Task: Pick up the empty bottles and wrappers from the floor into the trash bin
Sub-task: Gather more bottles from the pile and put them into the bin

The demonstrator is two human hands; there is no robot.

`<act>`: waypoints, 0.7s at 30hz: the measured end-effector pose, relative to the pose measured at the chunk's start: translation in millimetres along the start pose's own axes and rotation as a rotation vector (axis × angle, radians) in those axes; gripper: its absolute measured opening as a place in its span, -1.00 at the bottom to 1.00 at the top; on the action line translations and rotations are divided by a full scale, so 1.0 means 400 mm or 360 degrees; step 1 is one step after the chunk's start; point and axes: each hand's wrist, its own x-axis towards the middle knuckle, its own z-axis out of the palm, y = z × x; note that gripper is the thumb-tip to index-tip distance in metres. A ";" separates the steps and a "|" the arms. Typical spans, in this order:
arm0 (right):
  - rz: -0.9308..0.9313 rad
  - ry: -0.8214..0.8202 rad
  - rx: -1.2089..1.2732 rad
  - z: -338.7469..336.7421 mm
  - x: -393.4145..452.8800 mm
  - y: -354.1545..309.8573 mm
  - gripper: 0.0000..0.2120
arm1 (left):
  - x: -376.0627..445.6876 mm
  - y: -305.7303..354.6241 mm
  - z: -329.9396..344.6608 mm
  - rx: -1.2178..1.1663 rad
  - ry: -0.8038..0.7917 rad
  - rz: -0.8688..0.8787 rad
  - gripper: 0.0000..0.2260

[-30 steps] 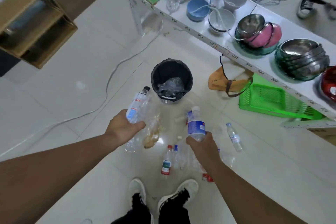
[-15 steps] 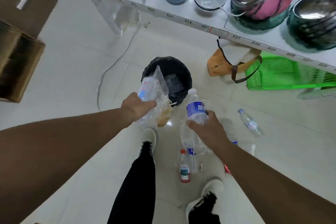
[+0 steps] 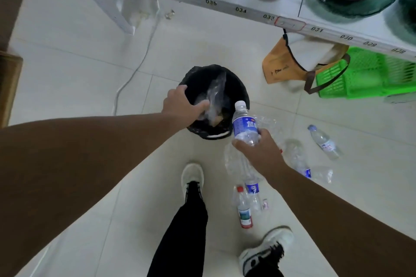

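Observation:
The black-lined trash bin stands on the tiled floor ahead of me. My left hand hovers over its left rim with fingers spread; a clear wrapper stands in the bin's mouth against my thumb. My right hand, just right of the bin, grips a blue-label bottle upright, and a crushed clear bottle hangs beneath it. On the floor lie a red-capped bottle, a blue-capped bottle and a crumpled clear bottle.
A white shelf edge with numbered tags carries bowls above the bin. A tan bag and a green basket sit under it at right. A white cable runs over the floor at left. My shoes stand behind the bin.
I stepped closer to the bin. My left hand moved over it and opened; its bottle is gone from view and the wrapper sits in the bin. The right hand came beside the rim.

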 end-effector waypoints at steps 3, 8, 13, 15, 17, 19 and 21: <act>-0.0013 -0.0025 -0.0032 0.028 0.045 -0.056 -0.33 | -0.006 -0.023 -0.020 -0.0051 0.0111 -0.0037 -0.46; -0.0086 0.0011 -0.0129 0.102 0.124 -0.156 -0.32 | -0.050 -0.098 -0.030 -0.0113 0.0154 -0.0247 -0.51; -0.0223 0.0075 -0.0284 0.111 0.092 -0.187 -0.55 | -0.124 -0.129 -0.003 -0.0098 0.0071 -0.0257 -0.54; -0.0284 0.0024 -0.0316 0.098 0.071 -0.173 -0.60 | -0.139 -0.125 0.006 -0.0086 0.0054 -0.0210 -0.57; -0.0389 -0.0019 -0.0410 0.084 0.060 -0.155 -0.63 | -0.146 -0.115 0.012 -0.0078 0.0064 -0.0156 -0.60; -0.0436 -0.0010 -0.0438 0.073 0.056 -0.135 -0.65 | -0.148 -0.105 0.015 -0.0052 0.0077 -0.0097 -0.61; -0.0354 0.0037 -0.0375 0.067 0.053 -0.111 -0.68 | -0.150 -0.100 0.013 -0.0021 0.0084 -0.0058 -0.61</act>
